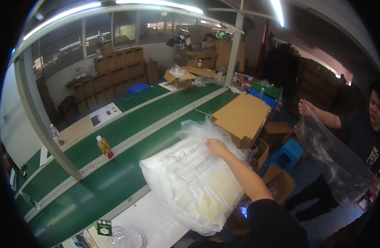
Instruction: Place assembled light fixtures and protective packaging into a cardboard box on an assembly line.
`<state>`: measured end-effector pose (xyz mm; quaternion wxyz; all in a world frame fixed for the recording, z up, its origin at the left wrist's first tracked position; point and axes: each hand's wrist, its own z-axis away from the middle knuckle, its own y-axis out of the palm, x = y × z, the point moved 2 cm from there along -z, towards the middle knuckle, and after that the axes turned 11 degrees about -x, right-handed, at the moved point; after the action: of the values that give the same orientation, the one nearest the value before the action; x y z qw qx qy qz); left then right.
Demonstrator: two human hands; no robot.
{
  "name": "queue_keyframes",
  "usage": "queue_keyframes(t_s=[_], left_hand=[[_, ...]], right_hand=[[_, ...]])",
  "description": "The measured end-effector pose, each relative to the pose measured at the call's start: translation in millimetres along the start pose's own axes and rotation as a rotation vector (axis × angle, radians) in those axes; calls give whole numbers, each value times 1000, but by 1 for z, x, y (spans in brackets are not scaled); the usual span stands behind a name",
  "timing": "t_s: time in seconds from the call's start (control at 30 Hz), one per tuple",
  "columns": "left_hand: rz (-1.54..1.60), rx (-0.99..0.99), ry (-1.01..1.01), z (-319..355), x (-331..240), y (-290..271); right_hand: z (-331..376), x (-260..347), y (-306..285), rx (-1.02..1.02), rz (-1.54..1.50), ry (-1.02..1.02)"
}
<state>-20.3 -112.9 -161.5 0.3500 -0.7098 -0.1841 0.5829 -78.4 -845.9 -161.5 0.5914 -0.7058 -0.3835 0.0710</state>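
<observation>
A large, bulging white plastic bag (190, 177) with handwriting on it leans over the near edge of the green conveyor and the white table. It looks packed with whitish and pale yellow contents that I cannot make out. My right hand (216, 147) reaches across from the lower right, its fingers closed on the gathered clear plastic near the bag's top. The loose, crumpled mouth of the bag spreads just beyond the hand. My left hand does not show.
A green conveyor (128, 165) runs across, with an amber drink bottle (104, 147) on its rail. Flat cardboard sheets (241, 115) are stacked beyond the bag. At right, a person holds up a clear plastic sheet or bag (332, 155) near a blue stool (287, 156).
</observation>
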Motion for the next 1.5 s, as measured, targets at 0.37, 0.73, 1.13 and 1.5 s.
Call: queue_keyframes(t_s=[0.37, 0.73, 1.13, 1.5], left_hand=[[940, 284, 110, -48, 9, 22], [1017, 83, 78, 36, 33, -93], [307, 154, 664, 69, 38, -263], [589, 687, 1236, 61, -48, -270]], right_hand=[[283, 313, -105, -174, -421, -848], [528, 395, -129, 574, -891, -964], [566, 448, -143, 611, -789, -768], [620, 356, -249, 98, -516, -556]])
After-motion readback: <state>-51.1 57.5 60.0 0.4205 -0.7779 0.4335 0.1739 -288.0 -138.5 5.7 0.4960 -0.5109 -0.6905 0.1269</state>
